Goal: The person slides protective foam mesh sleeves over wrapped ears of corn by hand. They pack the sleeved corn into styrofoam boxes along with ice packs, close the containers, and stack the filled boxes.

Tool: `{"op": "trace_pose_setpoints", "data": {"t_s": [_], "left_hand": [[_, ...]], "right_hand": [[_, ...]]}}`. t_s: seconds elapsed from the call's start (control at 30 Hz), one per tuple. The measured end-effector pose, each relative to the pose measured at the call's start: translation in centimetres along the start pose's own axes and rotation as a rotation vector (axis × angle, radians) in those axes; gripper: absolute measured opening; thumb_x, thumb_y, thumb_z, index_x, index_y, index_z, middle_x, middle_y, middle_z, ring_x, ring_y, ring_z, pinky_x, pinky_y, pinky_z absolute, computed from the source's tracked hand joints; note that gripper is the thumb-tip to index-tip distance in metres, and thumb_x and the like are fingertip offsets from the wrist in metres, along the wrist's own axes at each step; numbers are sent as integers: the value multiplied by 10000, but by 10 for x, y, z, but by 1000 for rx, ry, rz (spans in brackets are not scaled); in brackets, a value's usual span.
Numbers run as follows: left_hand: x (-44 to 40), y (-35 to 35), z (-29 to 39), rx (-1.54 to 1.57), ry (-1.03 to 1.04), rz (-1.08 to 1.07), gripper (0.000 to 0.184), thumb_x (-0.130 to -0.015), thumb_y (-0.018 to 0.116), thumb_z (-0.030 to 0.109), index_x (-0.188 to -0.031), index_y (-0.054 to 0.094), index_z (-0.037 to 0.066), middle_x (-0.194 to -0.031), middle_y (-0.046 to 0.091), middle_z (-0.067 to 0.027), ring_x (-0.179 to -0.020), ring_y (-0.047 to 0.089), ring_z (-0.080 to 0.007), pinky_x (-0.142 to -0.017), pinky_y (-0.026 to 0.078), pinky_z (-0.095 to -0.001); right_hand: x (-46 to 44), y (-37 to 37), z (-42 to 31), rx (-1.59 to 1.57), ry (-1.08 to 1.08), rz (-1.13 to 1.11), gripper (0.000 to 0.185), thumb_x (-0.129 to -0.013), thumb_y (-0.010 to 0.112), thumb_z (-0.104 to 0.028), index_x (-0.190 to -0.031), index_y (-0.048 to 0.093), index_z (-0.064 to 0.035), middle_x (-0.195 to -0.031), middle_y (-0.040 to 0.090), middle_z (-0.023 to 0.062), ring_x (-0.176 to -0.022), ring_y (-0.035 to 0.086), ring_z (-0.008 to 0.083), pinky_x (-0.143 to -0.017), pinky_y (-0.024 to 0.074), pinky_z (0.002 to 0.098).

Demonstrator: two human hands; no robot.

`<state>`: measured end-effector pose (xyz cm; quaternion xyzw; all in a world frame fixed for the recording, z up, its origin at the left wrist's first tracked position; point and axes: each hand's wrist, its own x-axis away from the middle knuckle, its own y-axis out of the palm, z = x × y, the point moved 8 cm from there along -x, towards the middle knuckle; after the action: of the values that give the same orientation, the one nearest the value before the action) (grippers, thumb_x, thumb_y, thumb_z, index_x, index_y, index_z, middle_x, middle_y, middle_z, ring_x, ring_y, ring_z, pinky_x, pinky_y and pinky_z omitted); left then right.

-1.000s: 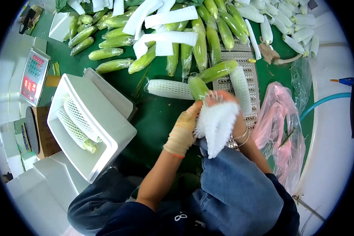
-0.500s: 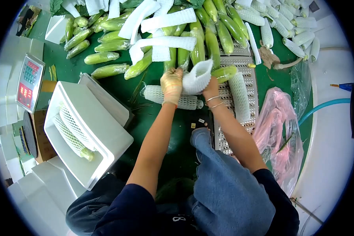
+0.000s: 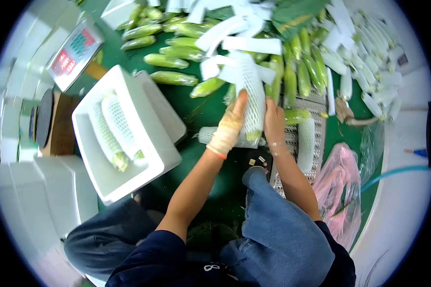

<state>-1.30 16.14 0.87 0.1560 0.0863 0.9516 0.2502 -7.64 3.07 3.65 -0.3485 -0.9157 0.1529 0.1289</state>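
Note:
A long green vegetable in a white foam net sleeve [image 3: 250, 91] is held upright, tilted slightly, between my hands; its pale green end pokes out at the bottom. My left hand [image 3: 232, 119], in a light glove, grips its left side with the thumb lying along the net. Curled against the right side is my bare right hand [image 3: 274, 119], its fingertips partly hidden. Behind my left wrist, another netted vegetable [image 3: 207, 135] lies across the green surface. A third netted vegetable [image 3: 306, 146] rests on the perforated metal plate [image 3: 319, 138], beside a film-wrapped green vegetable [image 3: 297, 116].
Film-wrapped green vegetables [image 3: 170, 61] and white foam sleeves [image 3: 252, 45] are heaped ahead. Several netted ones [image 3: 373, 52] lie far right. At left stand a white foam box [image 3: 163, 160] holding two netted vegetables and a digital scale [image 3: 75, 55]. A pink plastic bag [image 3: 342, 191] lies right.
The foam sleeve, bunched and open-mouthed before, now stretches along the vegetable. My left hand has moved onto its side. The view has shifted, so the surroundings sit lower and further right.

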Motion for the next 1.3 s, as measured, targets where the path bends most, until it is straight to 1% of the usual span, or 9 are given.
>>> {"op": "trace_pose_setpoints", "data": {"t_s": [0.1,0.2,0.27,0.47,0.53,0.57,0.7,0.97,1.3], "left_hand": [[59,-11,59,271,-49,-157,703,-774,699,241,-1342,366,-6,-1165,549,-84,-1037,544,-183,-903,433,-310],[139,-31,107,294,-157,-228,799,-707,734,223,-1353,346,-42,-1174,545,-91,-1058,524,-164,-928,411,-292],[176,-70,95,450,-245,32,848,-673,760,223,-1352,337,-58,-1136,570,-112,-1004,564,-178,-896,441,-300],[218,-218,203,-323,319,646,919,-655,770,280,-1343,302,-109,-1068,608,-196,-923,620,-252,-814,507,-330],[219,-257,218,-704,226,945,885,-666,754,284,-1345,323,-86,-1096,600,-233,-945,623,-310,-831,502,-371],[225,-272,218,-1040,-94,1106,824,-704,718,294,-1393,332,58,-1169,579,-208,-1052,584,-314,-899,465,-353],[220,-263,209,-1508,-83,986,678,-706,690,269,-1317,463,83,-1310,512,-114,-1223,457,-285,-1042,307,-366],[300,-268,188,-1092,369,1227,337,-743,691,119,-1069,630,61,-1137,617,-74,-1083,544,-246,-965,397,-342],[320,-286,200,-887,291,1245,293,-770,654,110,-1044,641,8,-1140,621,-100,-1068,582,-255,-928,452,-340]], "right_hand": [[69,9,-63,71,-437,158,486,-965,384,-291,-739,580,92,-640,556,264,-583,531,364,-604,391,457],[102,9,-95,126,-451,-182,315,-924,511,-143,-669,494,41,-610,485,145,-516,402,210,-486,303,363],[109,6,-126,34,-587,-165,317,-906,531,-98,-618,445,4,-531,419,80,-496,373,157,-488,307,319],[119,25,-103,-60,-412,-378,303,-893,552,-100,-624,493,26,-560,512,53,-526,444,101,-515,350,261],[127,40,-82,-70,-285,-541,308,-899,560,-141,-652,551,42,-582,556,59,-544,492,98,-536,378,243],[125,41,-77,-62,-302,-570,305,-903,561,-160,-674,585,41,-602,582,53,-554,509,89,-544,393,229],[114,37,-58,-82,-189,-511,311,-905,559,-164,-664,584,30,-604,586,35,-548,500,76,-530,389,216],[119,34,-18,-31,-126,-515,323,-910,555,-177,-659,589,23,-592,580,33,-527,491,81,-512,384,227],[129,-1,-16,156,-140,-456,310,-887,575,-172,-653,594,31,-568,587,76,-501,528,130,-487,395,271]]}}
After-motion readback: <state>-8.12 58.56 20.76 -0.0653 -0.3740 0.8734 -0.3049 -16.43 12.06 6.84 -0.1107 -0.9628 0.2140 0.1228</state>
